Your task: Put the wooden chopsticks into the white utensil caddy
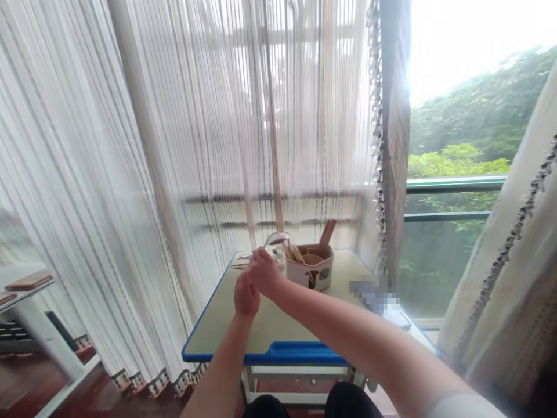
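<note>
My right hand (263, 273) is closed and lies over the top of my left hand (246, 295), above the left part of the table. The left fingers are curled too. Whatever the two hands hold between them, if anything, is hidden. Just past the right knuckles shows a shiny, rounded, partly see-through shape (277, 238); I cannot tell whether the hand touches it. Thin, pointed utensils (244, 257) show left of the right hand, near the far table edge. To the right stands a white box with brown compartments (308, 277), holding wooden-looking sticks (327, 233).
The pale table (213, 325) has a blue rim and a blue front groove (304, 350). A blurred-out item (378, 296) lies on its right side. Sheer curtains (209, 128) hang right behind it. Another table (30, 284) stands at far left.
</note>
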`<state>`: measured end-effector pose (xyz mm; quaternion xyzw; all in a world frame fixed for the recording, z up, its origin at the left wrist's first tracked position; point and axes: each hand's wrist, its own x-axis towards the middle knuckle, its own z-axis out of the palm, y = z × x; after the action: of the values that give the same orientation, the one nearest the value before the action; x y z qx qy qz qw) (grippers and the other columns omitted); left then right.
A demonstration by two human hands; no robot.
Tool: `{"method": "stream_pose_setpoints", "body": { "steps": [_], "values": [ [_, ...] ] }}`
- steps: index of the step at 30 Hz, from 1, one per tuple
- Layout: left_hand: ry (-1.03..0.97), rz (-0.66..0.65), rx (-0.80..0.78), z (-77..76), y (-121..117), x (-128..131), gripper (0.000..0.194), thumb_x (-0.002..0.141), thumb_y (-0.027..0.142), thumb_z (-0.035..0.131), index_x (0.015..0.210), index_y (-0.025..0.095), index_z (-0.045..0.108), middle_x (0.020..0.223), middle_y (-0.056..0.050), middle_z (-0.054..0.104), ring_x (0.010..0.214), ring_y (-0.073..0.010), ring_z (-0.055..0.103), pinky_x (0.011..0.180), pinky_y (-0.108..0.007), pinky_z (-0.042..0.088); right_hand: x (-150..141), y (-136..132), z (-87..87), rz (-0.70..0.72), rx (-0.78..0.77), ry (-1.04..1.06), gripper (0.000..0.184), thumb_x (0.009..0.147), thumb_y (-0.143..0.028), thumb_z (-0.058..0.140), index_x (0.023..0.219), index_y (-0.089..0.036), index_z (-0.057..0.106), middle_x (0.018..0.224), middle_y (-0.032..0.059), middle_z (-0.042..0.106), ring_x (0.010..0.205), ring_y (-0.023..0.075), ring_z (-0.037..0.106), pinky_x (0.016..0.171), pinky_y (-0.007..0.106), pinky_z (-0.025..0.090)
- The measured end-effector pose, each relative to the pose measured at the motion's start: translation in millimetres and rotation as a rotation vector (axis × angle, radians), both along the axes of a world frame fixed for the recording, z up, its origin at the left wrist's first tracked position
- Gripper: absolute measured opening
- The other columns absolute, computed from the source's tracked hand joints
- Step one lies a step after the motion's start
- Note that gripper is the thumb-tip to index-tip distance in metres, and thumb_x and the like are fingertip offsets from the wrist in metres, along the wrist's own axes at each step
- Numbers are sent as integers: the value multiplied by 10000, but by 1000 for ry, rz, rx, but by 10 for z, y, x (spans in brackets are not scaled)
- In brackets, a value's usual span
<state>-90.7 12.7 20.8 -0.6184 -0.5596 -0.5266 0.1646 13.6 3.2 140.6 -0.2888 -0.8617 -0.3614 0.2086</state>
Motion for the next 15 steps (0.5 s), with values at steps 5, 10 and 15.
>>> {"method": "stream_pose_setpoints", "body": {
  "steps": [5, 10, 15],
  "values": [
    [-234, 1, 72, 191, -369, 633, 305, 878, 226, 318, 1059, 116, 537, 1025, -153, 600, 983, -232, 555, 882, -408, 436, 580, -294, 255, 123, 169, 101, 188, 813, -154, 487, 794, -146, 673, 949, 87, 645, 1039, 224, 496, 1081, 360, 230],
    [-334, -100, 113, 580, -550, 1176, 327, 891, 265, 331, 1090, 122, 549, 1055, -147, 599, 1026, -226, 542, 908, -394, 425, 1247, -621, 460, 325, 131, 293, 188, 852, -187, 442, 842, -177, 630, 1156, 61, 572, 1161, 214, 405, 1010, 369, 317],
    [-321, -182, 153, 885, -527, 1691, 347, 917, 290, 295, 1127, 148, 531, 1049, -122, 593, 1020, -208, 530, 916, -383, 413, 1774, -630, 630, 190, -236, 840, 155, 812, -246, 483, 905, -181, 587, 941, 70, 607, 920, 200, 524, 837, 365, 418]
  ]
}}
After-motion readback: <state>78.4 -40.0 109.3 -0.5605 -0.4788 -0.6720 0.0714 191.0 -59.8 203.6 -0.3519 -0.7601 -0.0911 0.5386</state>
